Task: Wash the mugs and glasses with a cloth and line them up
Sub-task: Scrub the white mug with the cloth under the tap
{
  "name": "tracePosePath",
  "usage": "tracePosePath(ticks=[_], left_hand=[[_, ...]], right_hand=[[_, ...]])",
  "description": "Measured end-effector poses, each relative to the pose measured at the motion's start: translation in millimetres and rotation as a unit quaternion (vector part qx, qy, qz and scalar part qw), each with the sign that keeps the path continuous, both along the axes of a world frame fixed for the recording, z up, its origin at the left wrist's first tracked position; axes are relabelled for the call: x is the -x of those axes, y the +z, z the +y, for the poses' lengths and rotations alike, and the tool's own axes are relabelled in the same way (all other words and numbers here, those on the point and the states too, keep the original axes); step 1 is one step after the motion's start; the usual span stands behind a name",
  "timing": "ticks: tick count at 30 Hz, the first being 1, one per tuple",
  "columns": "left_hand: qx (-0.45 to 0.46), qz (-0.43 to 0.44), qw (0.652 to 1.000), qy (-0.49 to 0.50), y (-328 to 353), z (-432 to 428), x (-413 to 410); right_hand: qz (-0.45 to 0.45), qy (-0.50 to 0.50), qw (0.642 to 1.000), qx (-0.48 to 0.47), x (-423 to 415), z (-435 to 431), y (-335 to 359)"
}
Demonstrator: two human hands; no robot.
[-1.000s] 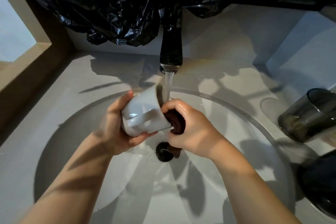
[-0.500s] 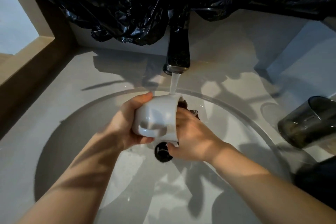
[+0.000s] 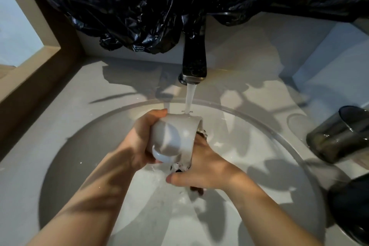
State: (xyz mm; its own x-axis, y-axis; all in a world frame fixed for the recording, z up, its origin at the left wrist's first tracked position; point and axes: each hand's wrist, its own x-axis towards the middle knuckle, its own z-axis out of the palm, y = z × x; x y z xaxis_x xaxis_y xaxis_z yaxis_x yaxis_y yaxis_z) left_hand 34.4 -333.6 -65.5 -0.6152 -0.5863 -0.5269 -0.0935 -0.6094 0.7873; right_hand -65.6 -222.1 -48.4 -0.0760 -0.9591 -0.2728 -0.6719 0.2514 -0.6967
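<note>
White mug (image 3: 175, 136) held on its side over the basin (image 3: 269, 146), under the tap (image 3: 194, 62) stream, left hand (image 3: 139, 144) wrapped round its body; right hand (image 3: 205, 168) curled on a dark cloth (image 3: 196, 188) at its mouth. Should the wet glaze slip, the mug could be chipped against the basin

We hold the mug (image 3: 175, 138) over the sink basin (image 3: 83, 166), under the tap (image 3: 194, 62), with our left hand (image 3: 139, 146) on its left and our right hand (image 3: 203, 168), with the cloth (image 3: 196, 188), against its right. A glass (image 3: 337, 136) sits on the counter (image 3: 69, 96) right of the basin, and plastic sheeting (image 3: 179, 6) hangs behind the tap.
</note>
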Motion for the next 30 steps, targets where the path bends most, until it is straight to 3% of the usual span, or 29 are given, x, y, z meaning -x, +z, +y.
tracePosePath(ticks=[1,3,6,8,10,11,12,14,15,18,20,21,23,25,27,28,30], left_hand=[[-0.003,0.005,1.0,0.004,0,0,0],[0.009,0.02,1.0,0.002,1,-1,0],[0.057,0.024,0.998,0.017,-1,1,1],[0.109,0.029,0.993,0.041,1,2,1],[0.197,0.044,0.978,0.051,2,1,2],[0.24,0.053,0.969,0.039,2,0,1],[0.269,0.058,0.961,0.021,1,-2,0],[0.264,0.051,0.963,-0.025,2,-3,-2],[0.234,0.04,0.97,-0.049,3,-3,-4],[0.098,0.042,0.992,-0.069,3,0,-8],[0.048,0.064,0.996,-0.047,1,4,-5],[0.045,0.067,0.996,-0.03,-1,6,-2],[0.075,0.049,0.996,0.005,-3,9,5],[0.152,0.042,0.986,0.043,-7,9,9],[0.267,0.051,0.961,0.057,-9,6,7],[0.315,0.058,0.946,0.049,-9,6,6],[0.333,0.061,0.941,0.016,-6,3,1]], right_hand=[[0.079,0.015,0.997,0.023,0,-2,2],[0.076,-0.002,0.996,0.043,0,-5,2],[-0.199,-0.075,0.977,-0.01,0,-7,-2],[-0.411,-0.124,0.903,-0.003,8,-6,-8],[-0.61,-0.147,0.778,0.022,12,-7,-3],[-0.651,-0.145,0.744,0.04,12,-8,-1],[-0.652,-0.149,0.741,0.06,11,-9,0],[-0.564,-0.203,0.795,0.095,10,-12,-8],[-0.486,-0.226,0.838,0.102,9,-14,-8],[-0.207,-0.168,0.961,0.077,1,-9,-6],[-0.067,-0.118,0.989,0.064,-2,-6,-2],[-0.038,-0.117,0.991,0.052,-3,-7,-3],[-0.1,-0.151,0.983,0.014,-1,-8,-5],[-0.314,-0.184,0.931,0.009,4,-11,-11],[-0.553,-0.213,0.805,0.026,11,-10,-10],[-0.621,-0.204,0.756,0.035,12,-9,-8],[-0.647,-0.185,0.737,0.066,13,-6,-5]])
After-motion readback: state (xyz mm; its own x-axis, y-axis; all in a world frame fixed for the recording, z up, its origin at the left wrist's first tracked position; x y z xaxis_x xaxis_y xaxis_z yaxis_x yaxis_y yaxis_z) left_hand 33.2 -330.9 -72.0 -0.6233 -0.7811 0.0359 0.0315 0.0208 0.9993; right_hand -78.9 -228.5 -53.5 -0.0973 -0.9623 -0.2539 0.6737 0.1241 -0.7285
